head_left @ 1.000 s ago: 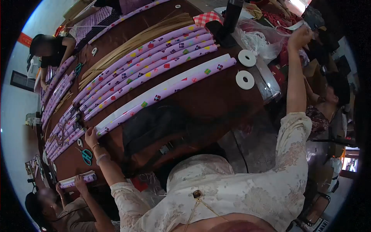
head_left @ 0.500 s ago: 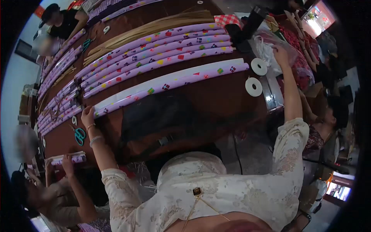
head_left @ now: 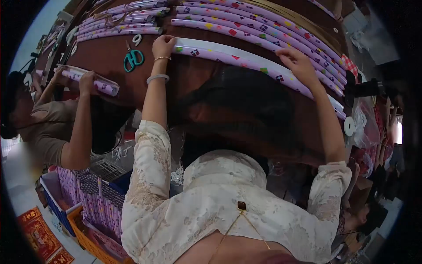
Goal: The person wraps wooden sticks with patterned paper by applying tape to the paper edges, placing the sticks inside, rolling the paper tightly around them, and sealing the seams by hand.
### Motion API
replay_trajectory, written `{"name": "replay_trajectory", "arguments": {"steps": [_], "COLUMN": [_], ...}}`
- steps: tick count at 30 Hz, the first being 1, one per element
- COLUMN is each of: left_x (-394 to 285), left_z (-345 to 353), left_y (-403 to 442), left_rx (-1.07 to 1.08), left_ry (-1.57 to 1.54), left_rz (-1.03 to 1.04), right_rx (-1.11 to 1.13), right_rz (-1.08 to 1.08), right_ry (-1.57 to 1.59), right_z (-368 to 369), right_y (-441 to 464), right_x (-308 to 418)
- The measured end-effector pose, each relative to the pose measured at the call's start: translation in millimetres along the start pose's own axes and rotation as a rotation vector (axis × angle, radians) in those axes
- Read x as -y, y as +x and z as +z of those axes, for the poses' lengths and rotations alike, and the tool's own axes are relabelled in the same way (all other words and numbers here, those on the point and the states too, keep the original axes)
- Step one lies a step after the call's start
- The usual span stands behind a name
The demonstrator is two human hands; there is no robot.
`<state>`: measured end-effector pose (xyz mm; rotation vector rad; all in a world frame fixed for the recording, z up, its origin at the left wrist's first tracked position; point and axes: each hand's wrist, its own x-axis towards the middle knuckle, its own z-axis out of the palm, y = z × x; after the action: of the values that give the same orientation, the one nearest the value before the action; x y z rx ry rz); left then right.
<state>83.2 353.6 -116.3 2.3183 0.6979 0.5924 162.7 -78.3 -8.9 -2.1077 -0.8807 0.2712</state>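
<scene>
My left hand (head_left: 164, 45) is closed on the left end of a long roll of purple patterned wrapping paper (head_left: 233, 61), with a bracelet and a band at the wrist. A white strip (head_left: 211, 46) of the sheet's underside lies along the roll's far side. Above the right half of that strip is my right hand (head_left: 299, 66), its fingers bent together. Anything small between those fingers is too fine to make out. Finished-looking purple rolls (head_left: 246, 33) lie in a row just beyond.
Teal-handled scissors (head_left: 133, 58) and a white tape roll (head_left: 137, 40) lie left of my left hand. Another tape roll (head_left: 349, 126) sits at the right. A co-worker (head_left: 52, 119) handles a short purple roll (head_left: 94, 83). Crates (head_left: 83, 229) of rolls stand at lower left.
My right hand has come back from the white bundle in the plastic bag at the right to over the paper. My left hand stays on the roll's end. The view has turned left.
</scene>
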Motion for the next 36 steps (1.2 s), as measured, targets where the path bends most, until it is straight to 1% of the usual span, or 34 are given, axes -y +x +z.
{"name": "replay_trajectory", "arguments": {"steps": [2, 3, 5, 6, 7, 8, 9, 10, 11, 12, 14, 18, 23, 25, 26, 29, 31, 36], "left_x": [-11.0, 0.4, 0.8, 1.3, -0.6, -2.7, -5.3, -8.2, -12.0, -12.2, -13.0, -15.1, -15.4, -16.8, -17.0, -17.4, -15.6, -15.5], "left_z": [-5.5, 1.7, 5.0, 6.8, 7.4, 8.1, 6.7, 4.8, 3.1, 3.9, 6.4, 4.2, 3.5, 3.6, 2.9, 2.7, 2.3, 0.5], "left_y": [-6.4, -2.3, -3.5, -3.2, -3.9, -6.4, -8.1, -10.2, -13.0, -14.2, -16.0, -18.1, -18.1, -19.1, -19.6, -18.7, -16.7, -17.1], "left_rx": [-0.009, -0.032, -0.100, -0.066, -0.082, -0.097, -0.081, -0.088, -0.109, -0.129, -0.141, -0.165, -0.127, -0.200, -0.200, -0.191, -0.138, -0.131], "left_ry": [0.062, 0.030, 0.098, 0.010, 0.017, 0.023, 0.006, 0.001, 0.044, 0.085, 0.079, 0.027, 0.043, 0.044, 0.045, 0.052, 0.019, 0.045], "left_rz": [0.033, 0.064, 0.110, 0.056, 0.054, 0.050, 0.052, 0.044, 0.082, 0.117, 0.113, 0.122, 0.141, 0.161, 0.161, 0.162, 0.135, 0.145], "right_rx": [0.063, 0.093, 0.124, 0.175, 0.227, 0.266, 0.272, 0.304, 0.334, 0.343, 0.415, 0.404, 0.424, 0.425, 0.429, 0.432, 0.432, 0.423], "right_rz": [-0.017, -0.060, -0.109, -0.056, -0.001, -0.003, -0.007, 0.071, 0.149, 0.147, 0.216, 0.289, 0.318, 0.318, 0.301, 0.288, 0.293, 0.257], "right_ry": [0.016, 0.050, 0.082, 0.082, 0.081, 0.033, 0.026, 0.097, 0.166, 0.157, 0.162, 0.266, 0.246, 0.242, 0.248, 0.260, 0.265, 0.275], "right_z": [37.5, 56.0, 85.3, 95.8, 105.5, 113.5, 114.6, 115.7, 115.9, 115.9, 113.9, 110.1, 106.6, 106.6, 107.1, 108.5, 109.1, 108.7], "right_y": [37.0, 57.3, 85.6, 95.2, 105.9, 117.0, 120.3, 122.1, 123.0, 124.3, 124.7, 116.7, 115.1, 115.7, 117.1, 118.2, 119.0, 119.6], "right_x": [12.1, 6.9, 4.4, 7.4, 4.9, -2.8, -0.2, 4.0, 7.9, 10.0, 11.0, 26.2, 30.3, 29.6, 25.9, 20.5, 17.9, 13.4]}}
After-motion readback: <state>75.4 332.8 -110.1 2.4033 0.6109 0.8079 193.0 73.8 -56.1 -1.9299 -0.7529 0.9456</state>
